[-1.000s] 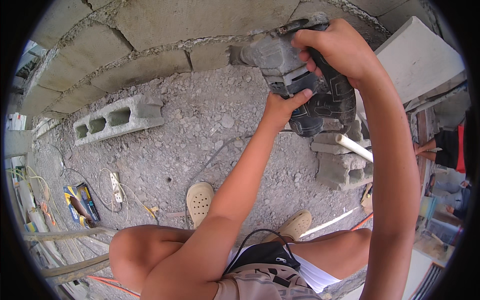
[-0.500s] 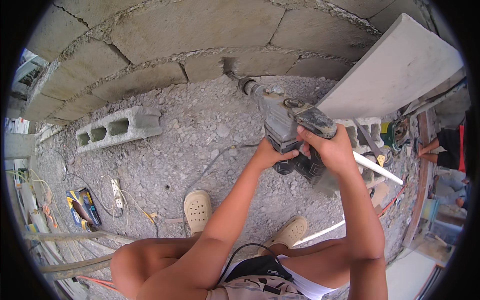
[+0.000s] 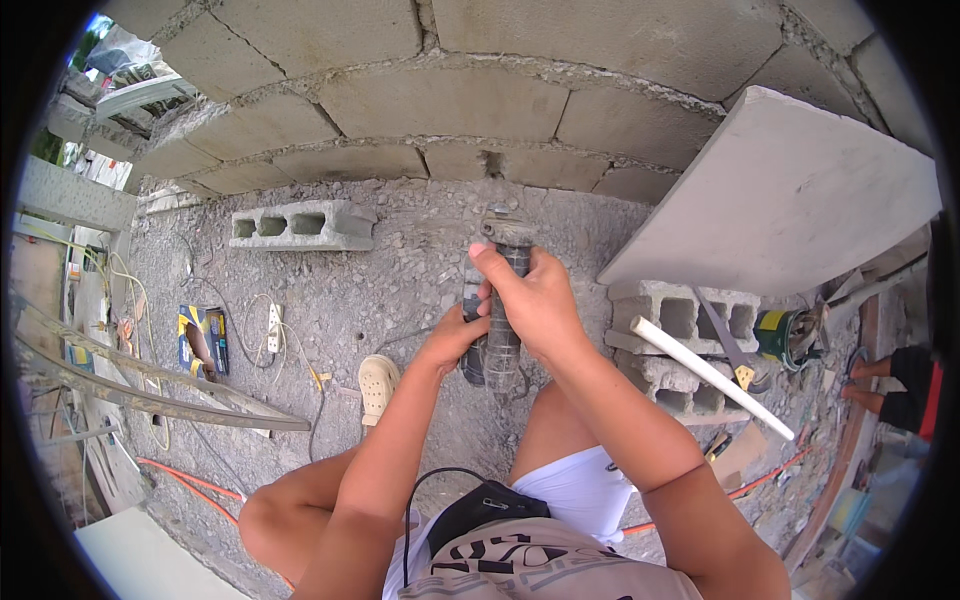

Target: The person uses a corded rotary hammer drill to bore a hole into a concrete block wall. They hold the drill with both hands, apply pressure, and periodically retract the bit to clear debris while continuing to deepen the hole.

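Note:
A grey and black hammer drill (image 3: 507,340) is between my two hands, seen nearly end-on. My right hand (image 3: 535,298) is closed on its grip, with the thumb lying along the upper part. Lower and to the left, my left hand (image 3: 455,337) is closed around the side of the body. The drill's bit is hidden from this angle. Beyond the tool, a small broken hole (image 3: 492,164) shows in the bottom course of the block wall (image 3: 440,105).
A hollow concrete block (image 3: 345,228) lies left on the gravel. On the right, a grey board (image 3: 770,190) leans by stacked blocks (image 3: 680,310), a handsaw (image 3: 725,335) and a white pipe (image 3: 710,378). A power strip (image 3: 274,328) and cords lie left; another person (image 3: 900,388) is far right.
The hammer drill has come away from the wall hole and turned, drawn back toward me and left. Both hands moved with it. My view has shifted too.

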A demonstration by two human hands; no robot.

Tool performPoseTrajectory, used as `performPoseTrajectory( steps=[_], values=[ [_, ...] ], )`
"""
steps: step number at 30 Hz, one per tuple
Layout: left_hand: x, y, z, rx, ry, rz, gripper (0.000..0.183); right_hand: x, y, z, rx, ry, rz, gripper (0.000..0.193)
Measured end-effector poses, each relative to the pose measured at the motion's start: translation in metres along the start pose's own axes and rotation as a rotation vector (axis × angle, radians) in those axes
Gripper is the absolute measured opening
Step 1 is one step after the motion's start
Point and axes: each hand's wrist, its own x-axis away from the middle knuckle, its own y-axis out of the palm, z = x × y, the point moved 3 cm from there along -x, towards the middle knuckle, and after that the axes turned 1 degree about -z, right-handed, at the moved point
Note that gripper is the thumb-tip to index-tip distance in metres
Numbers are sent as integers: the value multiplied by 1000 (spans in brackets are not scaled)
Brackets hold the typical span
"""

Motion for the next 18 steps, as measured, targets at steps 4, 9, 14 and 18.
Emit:
performPoseTrajectory(
  steps=[4,9,14,18],
  values=[
    [15,21,43,-221,-50,232,58,-33,10,0,33,-39,-69,42],
    [43,5,45,-400,-89,366,54,-30,28,6,46,-12,-183,40],
    [93,42,123,-1040,201,586,30,-40,23,10,-60,-63,-71,37],
    [174,133,214,-1151,800,407,30,-39,13,-9,-170,-49,3,37]
  ],
)
